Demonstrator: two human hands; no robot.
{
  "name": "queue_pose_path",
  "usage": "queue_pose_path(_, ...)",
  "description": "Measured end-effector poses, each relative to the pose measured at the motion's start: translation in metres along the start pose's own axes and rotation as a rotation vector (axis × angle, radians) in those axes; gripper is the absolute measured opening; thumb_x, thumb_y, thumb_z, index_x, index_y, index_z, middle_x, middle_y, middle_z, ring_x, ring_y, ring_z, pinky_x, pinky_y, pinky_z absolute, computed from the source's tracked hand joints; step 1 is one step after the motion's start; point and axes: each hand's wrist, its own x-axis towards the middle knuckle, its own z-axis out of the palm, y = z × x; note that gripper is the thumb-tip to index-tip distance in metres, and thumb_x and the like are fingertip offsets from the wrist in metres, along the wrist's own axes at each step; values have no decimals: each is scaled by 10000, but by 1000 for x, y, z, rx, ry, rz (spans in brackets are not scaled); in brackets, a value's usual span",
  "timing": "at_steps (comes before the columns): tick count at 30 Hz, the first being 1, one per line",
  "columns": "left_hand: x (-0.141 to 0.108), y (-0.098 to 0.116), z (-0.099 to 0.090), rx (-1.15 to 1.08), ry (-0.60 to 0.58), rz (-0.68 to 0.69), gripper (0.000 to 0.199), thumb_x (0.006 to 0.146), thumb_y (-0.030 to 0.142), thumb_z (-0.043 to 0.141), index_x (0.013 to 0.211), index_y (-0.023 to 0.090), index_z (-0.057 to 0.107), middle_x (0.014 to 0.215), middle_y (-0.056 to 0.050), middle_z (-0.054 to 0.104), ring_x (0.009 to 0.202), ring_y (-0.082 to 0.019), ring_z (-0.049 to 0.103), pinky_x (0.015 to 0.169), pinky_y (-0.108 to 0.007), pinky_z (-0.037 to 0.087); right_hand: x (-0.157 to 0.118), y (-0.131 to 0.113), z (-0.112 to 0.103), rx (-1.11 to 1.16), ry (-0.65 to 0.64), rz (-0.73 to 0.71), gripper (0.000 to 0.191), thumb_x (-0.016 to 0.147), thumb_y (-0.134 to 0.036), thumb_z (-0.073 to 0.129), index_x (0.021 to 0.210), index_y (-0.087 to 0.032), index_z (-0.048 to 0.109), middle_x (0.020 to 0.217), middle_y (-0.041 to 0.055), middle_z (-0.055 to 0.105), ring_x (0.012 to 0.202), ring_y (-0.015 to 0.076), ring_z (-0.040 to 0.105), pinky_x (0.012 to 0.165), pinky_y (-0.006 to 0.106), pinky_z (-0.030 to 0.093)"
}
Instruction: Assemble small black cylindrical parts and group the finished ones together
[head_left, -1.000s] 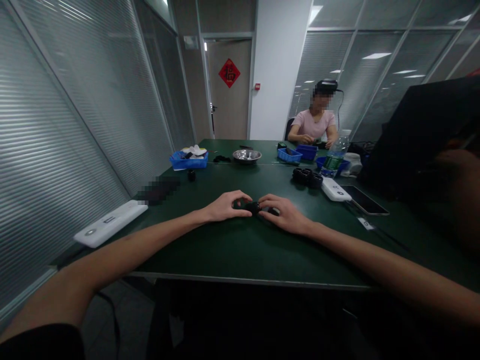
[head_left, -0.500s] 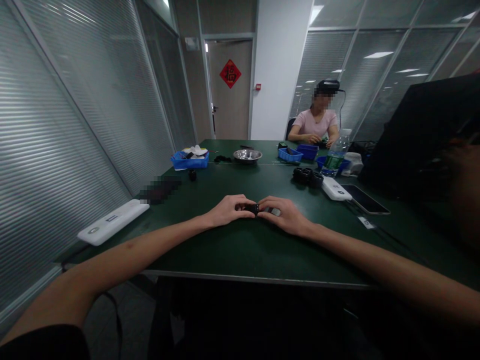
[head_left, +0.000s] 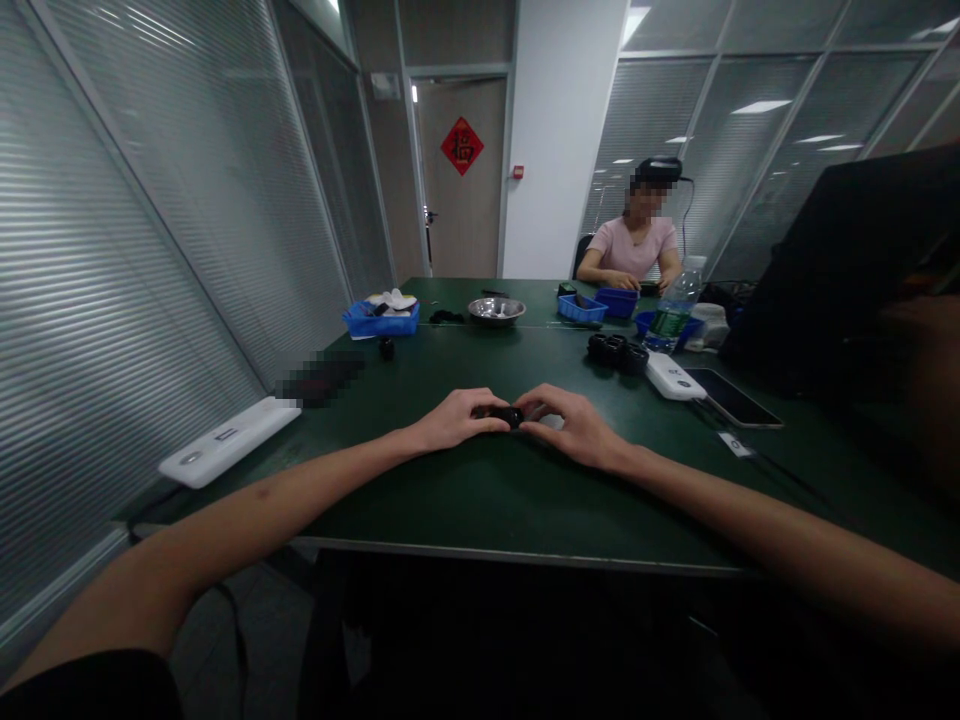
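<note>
Both of my hands meet over the green table (head_left: 450,500), around a small black part (head_left: 512,416) whose kind I cannot make out. My left hand (head_left: 459,418) is closed, with thumb and fingers gripping the part from the left. From the other side, the bent fingers and thumb of my right hand (head_left: 566,425) pinch its right end. Much of the part is hidden by the fingers. A small pale patch shows on the table beneath my right palm, too unclear to name.
Beyond my hands are a steel bowl (head_left: 496,312), a blue basket (head_left: 382,318) and several black round parts (head_left: 616,352). A water bottle (head_left: 673,310), white power bank (head_left: 675,376) and phone (head_left: 733,398) lie rightward. Another white power bank (head_left: 229,440) is left. Opposite sits a person (head_left: 634,245).
My right hand's fingers have lifted and shifted slightly on the black part, more of which shows now. My left hand stays nearly still. The view has moved a little.
</note>
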Motion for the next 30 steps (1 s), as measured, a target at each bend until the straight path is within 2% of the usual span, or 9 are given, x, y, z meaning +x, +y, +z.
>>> queue_pose_path(4, 0, -1, 0, -8, -4, 4, 388, 961, 468, 643, 1222, 190, 716, 1055, -62, 666, 891, -189, 598, 791, -296, 448, 0, 0, 1, 18, 19, 46, 322, 932, -389, 707, 1206, -224, 670, 1136, 79, 715, 945, 222, 723, 837, 406, 630)
queue_pose_path(7, -1, 1, -1, -9, -8, 1, 380, 964, 457, 641, 1220, 187, 715, 1071, -68, 668, 913, -196, 602, 802, -301, 452, 0, -2, 0, -29, 4, 71, 292, 953, -396, 678, 1183, -217, 690, 1079, 74, 736, 942, 230, 716, 841, 416, 620)
queue_pose_path(13, -1, -1, -2, -3, -22, 11, 366, 969, 452, 640, 1207, 185, 718, 1071, -65, 663, 917, -194, 606, 804, -295, 451, -1, -4, -1, -25, -30, -20, 258, 957, -336, 672, 1188, -221, 673, 1171, 83, 684, 970, 217, 702, 873, 415, 611)
queue_pose_path(15, -1, -3, -2, -5, -19, 18, 376, 975, 454, 634, 1226, 184, 710, 1070, -63, 663, 912, -190, 605, 795, -291, 447, -1, -4, 0, -18, -14, -10, 291, 943, -353, 693, 1202, -224, 661, 1183, 85, 681, 964, 220, 704, 867, 417, 613)
queue_pose_path(20, -1, -3, -1, 1, -8, 38, 373, 971, 452, 648, 1220, 183, 713, 1057, -58, 660, 886, -183, 597, 770, -290, 439, 0, -3, 1, -38, -15, 39, 286, 966, -391, 656, 1190, -214, 675, 1080, 73, 725, 936, 228, 706, 838, 409, 608)
queue_pose_path(26, -1, -6, 0, 1, -7, 54, 368, 976, 447, 644, 1236, 194, 705, 1065, -53, 659, 906, -184, 606, 794, -293, 447, -1, -3, 1, -81, -18, -75, 255, 961, -349, 663, 1186, -229, 663, 1170, 83, 676, 974, 222, 689, 881, 411, 600)
queue_pose_path(30, -1, -7, 0, 17, 0, 56, 354, 973, 439, 651, 1215, 189, 714, 1052, -50, 662, 905, -187, 610, 806, -299, 449, -1, -4, 2, -91, -3, -20, 286, 960, -375, 674, 1196, -216, 651, 1119, 80, 692, 940, 221, 693, 844, 397, 602)
